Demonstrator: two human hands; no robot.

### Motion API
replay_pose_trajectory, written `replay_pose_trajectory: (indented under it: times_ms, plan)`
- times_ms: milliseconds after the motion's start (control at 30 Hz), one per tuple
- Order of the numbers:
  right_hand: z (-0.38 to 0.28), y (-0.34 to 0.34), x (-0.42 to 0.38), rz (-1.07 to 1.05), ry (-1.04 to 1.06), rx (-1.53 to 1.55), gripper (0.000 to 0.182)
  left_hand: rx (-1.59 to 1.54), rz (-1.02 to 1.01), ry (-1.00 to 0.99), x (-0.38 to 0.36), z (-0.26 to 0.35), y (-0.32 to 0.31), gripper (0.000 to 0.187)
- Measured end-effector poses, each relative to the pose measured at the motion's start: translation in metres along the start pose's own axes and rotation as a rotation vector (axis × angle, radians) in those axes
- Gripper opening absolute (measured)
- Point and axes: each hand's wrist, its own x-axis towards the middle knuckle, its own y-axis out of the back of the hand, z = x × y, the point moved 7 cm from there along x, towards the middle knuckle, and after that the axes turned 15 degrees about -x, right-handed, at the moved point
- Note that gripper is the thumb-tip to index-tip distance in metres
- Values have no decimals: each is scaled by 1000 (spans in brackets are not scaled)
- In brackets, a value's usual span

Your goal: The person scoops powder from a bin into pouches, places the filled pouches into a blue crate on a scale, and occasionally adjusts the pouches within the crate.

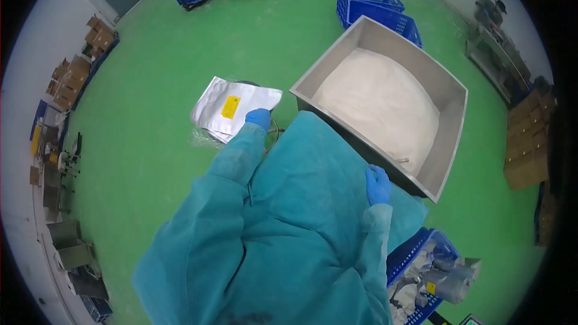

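Observation:
My left hand [258,119], in a blue glove, is at the right edge of a stack of silver foil bags [212,103] with a yellow label [230,107]; its fingers look closed on the bags' edge. My right hand [378,185], also gloved, rests near my gown by the near side of a large steel tub [454,121]. Its fingers look bent, and whether they hold anything is hidden. Pale powder [379,99] fills much of the tub. A small metallic item [402,160] lies on the powder near the tub's near corner.
Blue crates [385,15] stand behind the tub. A blue basket [442,242] with foil bags [451,280] is at the lower right. Cardboard boxes [527,144] are stacked at right, others [75,81] at left. A person [490,12] is at the far right.

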Motion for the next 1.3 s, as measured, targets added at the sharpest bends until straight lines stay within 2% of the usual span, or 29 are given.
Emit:
replay_pose_trajectory:
  times_ms: [100,133,167,200,233,300,367,400,433,467,500,533,567,600,633,667,700,733,767,800,833,933,967,1033,1100,1200,1233,1267,1300]
  plan:
    - [10,-7,-6,-2,-106,80,37,-191,2,-106,-25,24,29,22]
    - [-4,-10,6,-18,-138,258,36,-476,86,-122,-46,52,51,24]
    - [-21,-11,7,-45,-173,432,35,-521,22,-98,-77,96,70,29]
    - [-38,-10,2,-81,-215,600,34,-664,-106,-179,-102,134,72,32]
    - [-65,-4,-1,-139,-222,662,32,-786,-208,-116,-127,170,76,31]
    - [-113,11,5,-245,-246,777,29,-424,-26,-419,-141,220,45,25]
    - [-47,-25,43,-25,-58,362,30,-512,99,-556,-136,227,41,24]
    - [-29,-16,41,48,-77,235,31,-565,147,-629,-137,235,40,24]
    - [-12,-7,39,118,-105,106,31,-672,49,-487,-128,232,46,22]
    - [-25,28,27,166,-233,70,31,-765,-60,-344,-121,229,58,20]
    - [-44,53,17,188,-243,-120,30,-682,24,-409,-123,236,74,20]
    - [-61,75,6,293,-233,-127,26,-599,111,-478,-131,248,85,19]
    - [-92,105,-3,642,41,-187,18,-550,34,-458,-138,262,84,20]
    - [-96,95,7,437,92,-443,15,-497,-36,-445,-144,278,83,21]
    - [-98,74,10,333,271,-489,16,-441,-98,-433,-148,291,78,22]
    - [-101,52,10,221,443,-531,18,-450,-77,-463,-147,299,70,18]
    - [-120,59,10,70,473,-246,9,-463,-65,-500,-145,306,58,15]
    - [-120,64,8,-76,375,9,25,-447,-63,-475,-140,307,52,17]
    - [-109,37,11,-202,477,-84,26,-439,-75,-475,-136,312,45,20]
    - [-94,44,9,-47,256,128,23,-463,-90,-659,-154,324,43,24]
    - [-81,45,11,72,177,135,24,-484,-109,-843,-174,336,41,30]
    - [-71,24,46,108,217,-41,26,-561,-269,-1086,-233,366,33,18]
    - [-67,20,59,94,223,-70,27,-170,-29,-1233,-236,378,43,14]
    - [-60,9,86,60,240,-107,28,51,15,-1231,-204,391,59,11]
    - [-59,-1,109,28,278,-125,30,65,205,-908,-143,383,56,11]
    - [-60,-21,145,71,394,-133,32,-53,181,-868,-82,377,58,13]
    - [-59,-17,148,100,434,-108,33,18,162,-974,-53,375,33,15]
    - [-69,10,144,9,325,-35,33,104,138,-1061,-26,368,14,17]
    - [-74,30,143,-101,232,49,34,-31,18,-932,-1,368,19,19]
